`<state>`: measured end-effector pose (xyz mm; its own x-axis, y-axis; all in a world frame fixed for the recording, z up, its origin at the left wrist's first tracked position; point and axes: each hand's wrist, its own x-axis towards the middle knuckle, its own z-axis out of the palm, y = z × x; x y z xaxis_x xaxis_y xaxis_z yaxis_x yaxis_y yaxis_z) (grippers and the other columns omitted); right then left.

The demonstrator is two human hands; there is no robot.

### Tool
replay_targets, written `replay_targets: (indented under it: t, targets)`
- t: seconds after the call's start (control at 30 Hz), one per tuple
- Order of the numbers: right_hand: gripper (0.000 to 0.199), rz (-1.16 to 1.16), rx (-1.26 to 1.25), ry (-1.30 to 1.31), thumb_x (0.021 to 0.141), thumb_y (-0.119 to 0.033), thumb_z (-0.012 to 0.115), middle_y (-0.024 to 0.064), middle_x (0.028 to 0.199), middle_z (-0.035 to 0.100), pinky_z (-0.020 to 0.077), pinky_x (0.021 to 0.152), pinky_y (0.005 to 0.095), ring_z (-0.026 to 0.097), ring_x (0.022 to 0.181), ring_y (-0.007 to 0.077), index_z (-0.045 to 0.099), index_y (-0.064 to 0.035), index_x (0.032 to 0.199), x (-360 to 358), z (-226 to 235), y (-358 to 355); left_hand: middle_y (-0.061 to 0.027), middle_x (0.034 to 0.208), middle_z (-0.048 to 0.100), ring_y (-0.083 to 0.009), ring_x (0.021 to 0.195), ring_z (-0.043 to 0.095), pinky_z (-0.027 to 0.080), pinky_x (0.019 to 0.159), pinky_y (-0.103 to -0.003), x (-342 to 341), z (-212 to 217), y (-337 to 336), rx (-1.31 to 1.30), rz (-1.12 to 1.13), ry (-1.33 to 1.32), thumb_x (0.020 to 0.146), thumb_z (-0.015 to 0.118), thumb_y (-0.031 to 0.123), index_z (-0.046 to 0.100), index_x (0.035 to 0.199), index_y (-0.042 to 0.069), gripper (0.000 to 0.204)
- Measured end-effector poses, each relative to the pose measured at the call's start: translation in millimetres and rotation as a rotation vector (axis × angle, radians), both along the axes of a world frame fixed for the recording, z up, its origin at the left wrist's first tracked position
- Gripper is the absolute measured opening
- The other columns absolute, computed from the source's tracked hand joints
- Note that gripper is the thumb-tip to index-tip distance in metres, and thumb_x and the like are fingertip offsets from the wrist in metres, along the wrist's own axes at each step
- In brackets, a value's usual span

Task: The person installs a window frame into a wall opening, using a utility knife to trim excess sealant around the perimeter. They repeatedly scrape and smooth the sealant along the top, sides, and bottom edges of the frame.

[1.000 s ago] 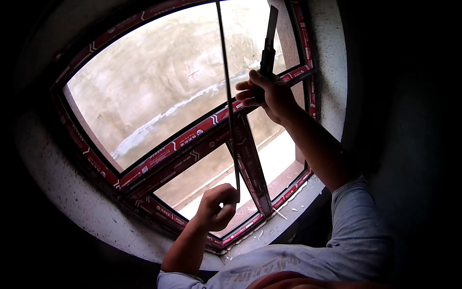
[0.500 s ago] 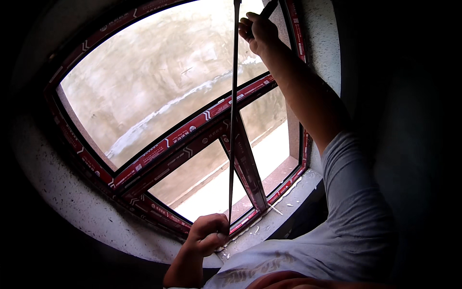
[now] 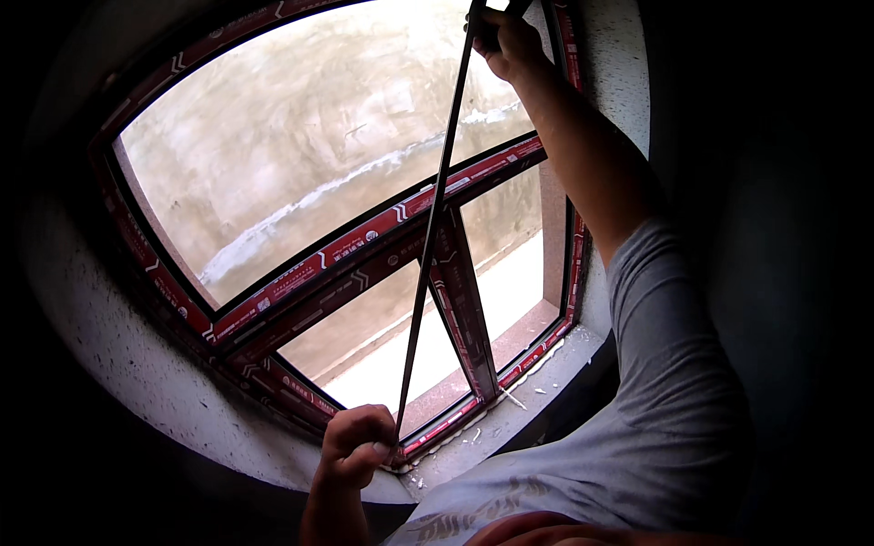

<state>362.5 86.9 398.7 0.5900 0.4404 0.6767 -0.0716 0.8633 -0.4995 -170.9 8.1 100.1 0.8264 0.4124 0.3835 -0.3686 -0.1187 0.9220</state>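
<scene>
Fingers (image 3: 369, 448) of the left hand (image 3: 358, 443) curl tight around the bottom end of a long thin dark metal strip (image 3: 435, 214), at about 6 o'clock in the view. The strip runs steeply up past the window's upright bar to 12 o'clock, where the right hand (image 3: 506, 38) is clenched on its upper part. Behind it stands a window frame covered in red protective film (image 3: 309, 273), set in a rough grey plastered wall (image 3: 137, 364). A grey sleeve (image 3: 674, 364) fills the 4 o'clock side.
</scene>
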Motion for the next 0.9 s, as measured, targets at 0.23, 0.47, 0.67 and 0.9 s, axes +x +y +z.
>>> replay_targets:
  t: [0.23, 0.47, 0.67, 0.9]
  targets:
    - [0.016, -0.063, -0.085, -0.136, 0.096, -0.016, 0.067, 0.0088, 0.094, 0.076, 0.0531, 0.066, 0.0316, 0.071, 0.08, 0.0191, 0.071, -0.0027, 0.104, 3.7, -2.6, -17.0, -0.006, 0.07, 0.057, -0.0091, 0.054, 0.05, 0.039, 0.049, -0.024, -9.8, 9.2, 0.8, 0.018, 0.094, -0.056, 0.079, 0.063, 0.011, 0.059, 0.082, -0.004, 0.016]
    - [0.022, -0.164, -0.136, -0.176, 0.097, -0.019, 0.068, 0.0086, 0.097, 0.076, 0.0533, 0.065, 0.0312, 0.071, 0.079, 0.0181, 0.068, -0.0017, 0.111, 9.3, 0.8, -19.9, -0.0052, 0.069, 0.055, -0.009, 0.054, 0.05, 0.038, 0.048, -0.024, -7.4, 7.0, 3.3, 0.018, 0.063, -0.044, 0.08, 0.063, 0.012, 0.058, 0.081, -0.003, 0.016]
    - [0.017, -0.255, -0.211, -0.229, 0.097, -0.02, 0.067, 0.0071, 0.088, 0.073, 0.054, 0.065, 0.0306, 0.07, 0.076, 0.016, 0.066, -0.0034, 0.103, 15.8, 5.2, -11.1, -0.0049, 0.069, 0.055, -0.0089, 0.054, 0.05, 0.039, 0.048, -0.023, -7.5, 3.6, 4.4, 0.008, 0.06, -0.045, 0.081, 0.062, 0.012, 0.058, 0.082, -0.003, 0.015]
    - [0.023, -0.435, -0.25, -0.389, 0.095, -0.025, 0.066, 0.005, 0.081, 0.069, 0.0524, 0.062, 0.0303, 0.067, 0.071, 0.0144, 0.068, -0.0023, 0.093, 34.7, 6.7, -5.5, -0.0048, 0.07, 0.055, -0.0084, 0.054, 0.051, 0.04, 0.048, -0.023, -10.4, 1.0, 9.4, 0.023, 0.076, -0.081, 0.082, 0.064, 0.014, 0.059, 0.084, -0.003, 0.018]
